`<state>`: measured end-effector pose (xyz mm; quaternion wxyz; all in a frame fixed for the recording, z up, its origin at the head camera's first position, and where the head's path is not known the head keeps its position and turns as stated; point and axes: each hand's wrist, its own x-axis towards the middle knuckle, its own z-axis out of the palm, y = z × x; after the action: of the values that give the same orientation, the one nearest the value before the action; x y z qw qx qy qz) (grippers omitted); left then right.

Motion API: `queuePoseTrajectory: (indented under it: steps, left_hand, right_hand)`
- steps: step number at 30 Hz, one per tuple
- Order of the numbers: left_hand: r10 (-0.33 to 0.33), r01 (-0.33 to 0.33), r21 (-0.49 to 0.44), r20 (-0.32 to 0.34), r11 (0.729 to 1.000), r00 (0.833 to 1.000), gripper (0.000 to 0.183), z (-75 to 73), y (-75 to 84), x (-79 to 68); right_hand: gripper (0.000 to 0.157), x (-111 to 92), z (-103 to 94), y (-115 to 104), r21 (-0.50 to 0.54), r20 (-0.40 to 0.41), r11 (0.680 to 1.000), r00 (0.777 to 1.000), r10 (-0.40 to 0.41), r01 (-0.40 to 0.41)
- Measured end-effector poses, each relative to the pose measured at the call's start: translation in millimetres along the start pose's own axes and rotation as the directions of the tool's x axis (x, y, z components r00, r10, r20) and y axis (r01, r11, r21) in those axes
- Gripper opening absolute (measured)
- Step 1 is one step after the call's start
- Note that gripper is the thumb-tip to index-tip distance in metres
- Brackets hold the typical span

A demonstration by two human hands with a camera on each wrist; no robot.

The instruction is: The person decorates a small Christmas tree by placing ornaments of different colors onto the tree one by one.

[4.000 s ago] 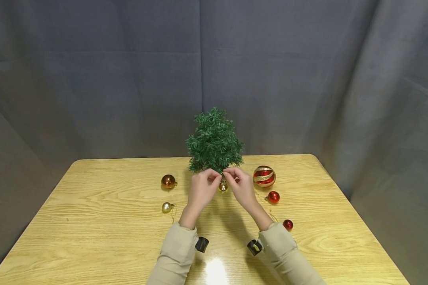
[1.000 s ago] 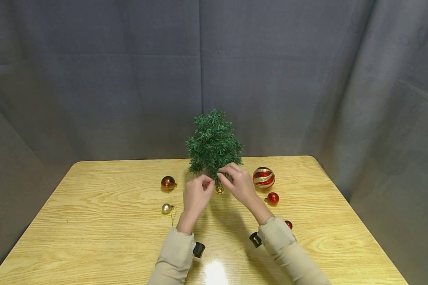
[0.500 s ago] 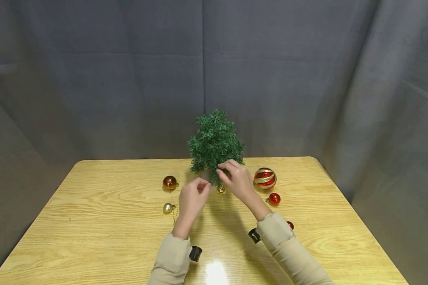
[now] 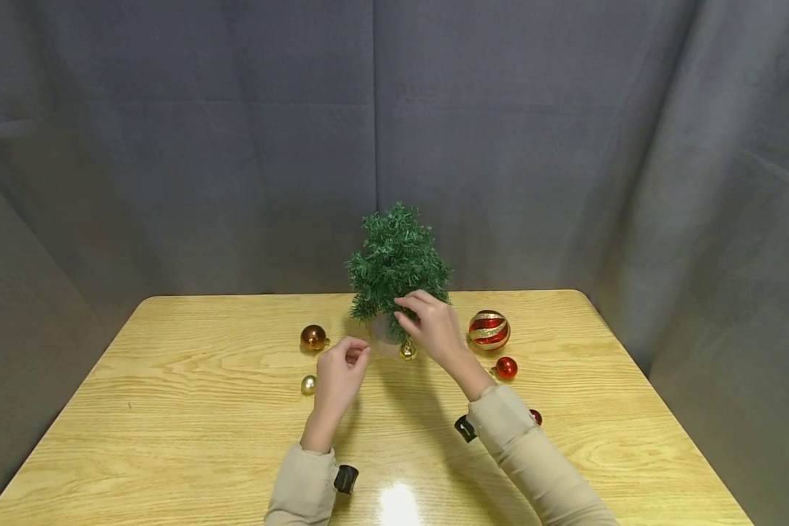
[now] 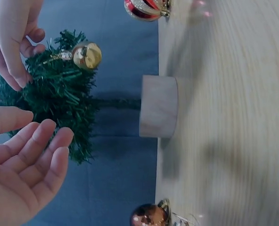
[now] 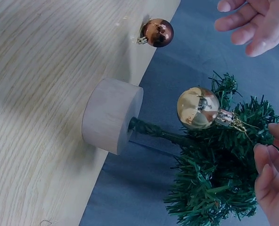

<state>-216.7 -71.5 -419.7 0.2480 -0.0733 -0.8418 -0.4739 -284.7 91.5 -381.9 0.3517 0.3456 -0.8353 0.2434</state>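
Observation:
A small green artificial Christmas tree (image 4: 394,256) with a pale round base (image 5: 159,106) stands at the table's back. From its lower front branches a shiny gold bauble (image 6: 198,108) hangs by a gold string. My right hand (image 4: 435,330) is at the branches just above this bauble, thumb and forefinger apart. Whether its fingertips touch the needles I cannot tell. My left hand (image 4: 342,376) is left of the tree with nothing in it, its fingers loosely bent, as the left wrist view shows with the palm (image 5: 24,174).
Left of the tree lie a copper-brown bauble (image 4: 313,337) and a pale gold bauble (image 4: 309,385). To the right are a large red-and-gold striped bauble (image 4: 489,330), a red bauble (image 4: 506,367) and a dark red one (image 4: 535,417) partly behind the sleeve. A grey curtain (image 4: 269,146) hangs behind.
Both hands were pinching the gold bauble's string together before the tree. The bauble now hangs from a branch; my left hand has drawn back left and down, and my right fingers have parted.

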Motion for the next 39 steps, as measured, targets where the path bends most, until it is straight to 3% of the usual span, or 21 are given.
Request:
queuePoseTrajectory:
  steps: [11, 21, 34, 39]
  left_hand:
    - [-0.029, 0.029, -0.027, -0.028, 0.999, 0.999, 0.008, -13.2, -13.2, -2.5]
    - [-0.043, 0.04, -0.037, -0.093, 0.999, 0.995, 0.008, -25.7, -37.3, -10.3]
    - [-0.212, 0.211, -0.011, -0.097, 0.977, 0.973, 0.012, -50.9, -64.2, -12.3]
    - [-0.261, 0.262, 0.031, -0.017, 0.965, 0.965, 0.018, -55.8, -69.5, -12.2]
  right_hand:
    - [0.017, 5.3, 1.1, -0.7, -0.009, -0.003, 1.0, 1.0, 0.023, -0.023]
    - [0.021, 8.4, 0.4, 2.2, -0.025, 0.061, 1.0, 0.998, -0.007, 0.008]
    - [0.016, 7.8, 2.1, 3.4, -0.037, 0.096, 0.999, 0.995, -0.019, 0.023]
    - [0.016, 7.3, 3.3, 4.5, -0.033, 0.09, 0.999, 0.996, -0.025, 0.028]
